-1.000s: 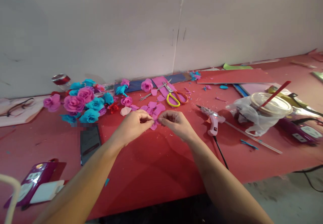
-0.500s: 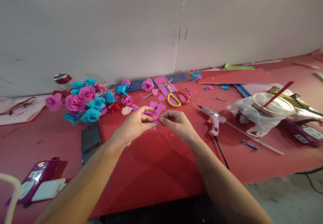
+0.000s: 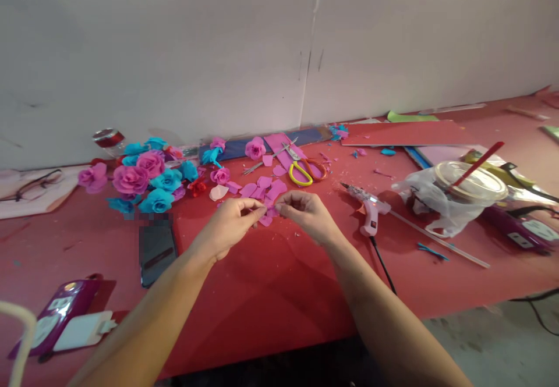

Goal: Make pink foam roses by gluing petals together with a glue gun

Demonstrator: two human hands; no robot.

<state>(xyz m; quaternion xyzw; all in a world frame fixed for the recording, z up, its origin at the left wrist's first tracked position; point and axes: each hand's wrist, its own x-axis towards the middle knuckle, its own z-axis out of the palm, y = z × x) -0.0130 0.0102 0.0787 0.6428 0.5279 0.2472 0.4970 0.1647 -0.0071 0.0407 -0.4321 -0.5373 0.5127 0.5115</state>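
My left hand [image 3: 236,223] and my right hand [image 3: 304,212] meet fingertip to fingertip over the red table [image 3: 262,305]. Both pinch a small pink paper petal [image 3: 271,209], one side each; fingers hide much of it. Loose pink petals [image 3: 248,190] lie spread just behind my hands, with a pale pink petal [image 3: 218,192] left of them. Past the petals rest yellow-and-orange-handled scissors [image 3: 301,173] on a pink paper strip [image 3: 279,145]. A hot glue gun [image 3: 371,212] lies to the right of my right hand.
Blue and pink paper roses [image 3: 151,171] are bunched at left, near a phone [image 3: 157,250]. Purple power strips [image 3: 65,311] lie at left and right. A lidded cup [image 3: 469,180] in a plastic bag and a glue stick [image 3: 437,238] are at right. A white wall [image 3: 174,55] closes the back.
My left fingers have closed from a looser spread into a pinch at the petal, uncovering more loose petals behind. My right hand stays nearly in place.
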